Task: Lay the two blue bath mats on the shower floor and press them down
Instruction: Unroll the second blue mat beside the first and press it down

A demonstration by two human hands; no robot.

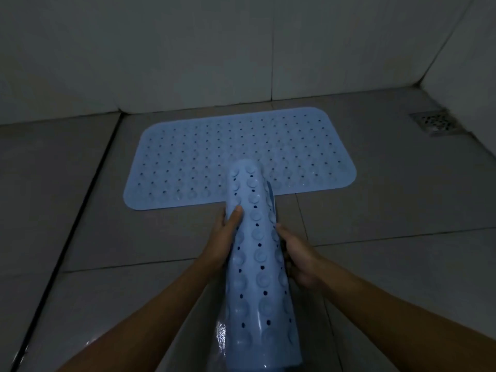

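Setting: a dimly lit shower corner with pale wall tiles and a grey tiled floor (375,210).
Flat mat: one blue bath mat (214,146) lies spread out on the floor near the back wall, its smooth side up, dotted with rows of small holes.
Rolled mat: the second blue mat (257,251) is rolled into a tube, suction cups facing outward, and held above the floor; its far end overlaps the near edge of the flat mat in the view.
Left hand: the left hand (224,237) wraps the left side of the roll, thumb pressed on top and fingers curled under it.
Right hand: the right hand (296,255) clasps the right side of the roll, fingers closed around it.
Arms: both bare forearms reach in from the bottom of the view.
Drain: a square metal floor drain (436,122) sits in the far right corner, well apart from the flat mat.
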